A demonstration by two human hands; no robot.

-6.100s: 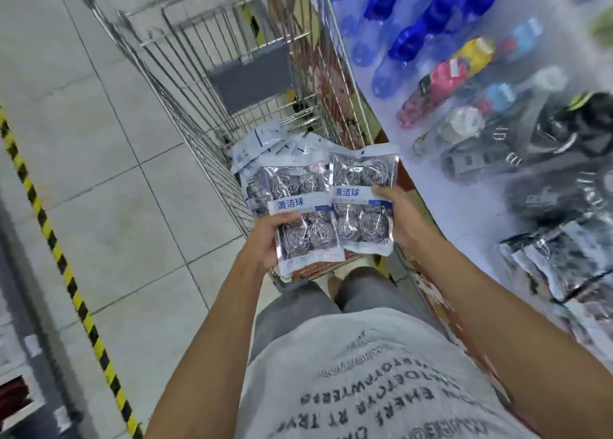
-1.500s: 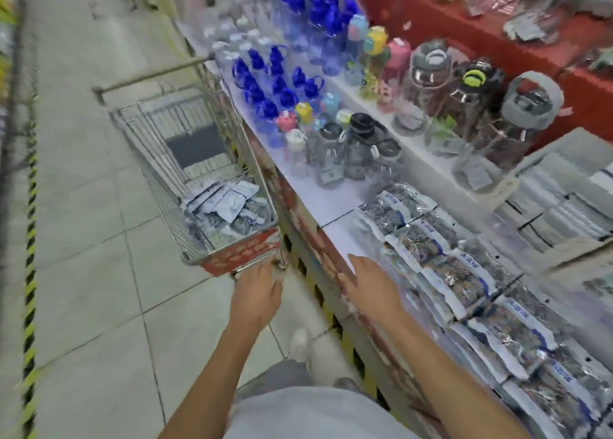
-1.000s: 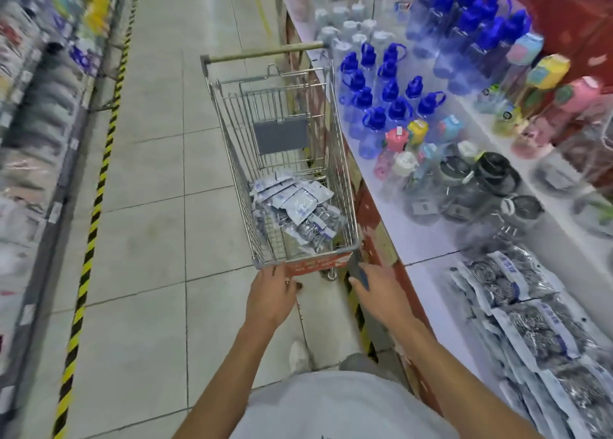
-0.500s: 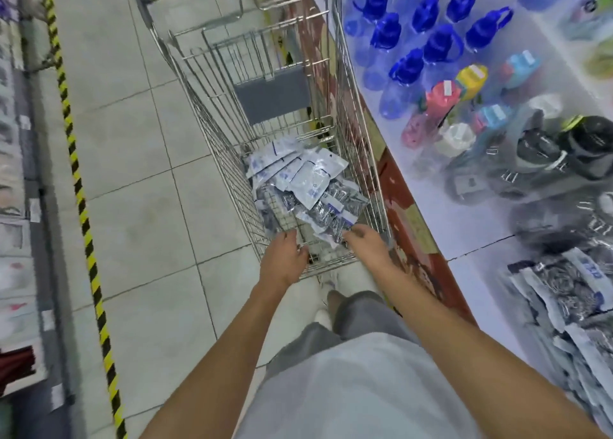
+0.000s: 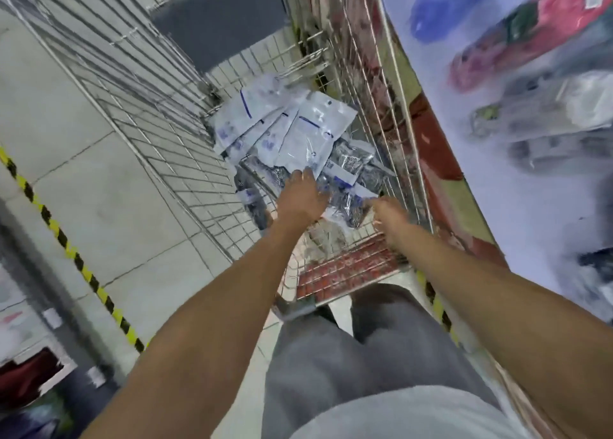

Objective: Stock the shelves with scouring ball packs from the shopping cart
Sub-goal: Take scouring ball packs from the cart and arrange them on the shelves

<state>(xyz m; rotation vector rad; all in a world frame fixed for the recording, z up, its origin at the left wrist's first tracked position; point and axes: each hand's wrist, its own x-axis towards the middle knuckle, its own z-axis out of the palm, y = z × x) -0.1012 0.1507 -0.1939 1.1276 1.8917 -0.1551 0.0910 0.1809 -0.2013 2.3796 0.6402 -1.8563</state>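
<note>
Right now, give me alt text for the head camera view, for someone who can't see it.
Two bare hands, left hand and right hand, reach into a wire shopping cart toward a pile of scouring ball packs. A blurred shelf of bottles runs along the right.

Motion blur smears the shelf (image 5: 517, 186) on the right, so its bottles (image 5: 441, 10) are only blue, red and grey shapes, cut off by the top and right edges. The left hand (image 5: 300, 199) covers part of the scouring ball packs (image 5: 298, 130), and its fingers (image 5: 306, 174) blur into them. Whether the right hand (image 5: 389, 214) grips a pack cannot be told, and the shopping cart (image 5: 335, 272) runs past the top edge.
</note>
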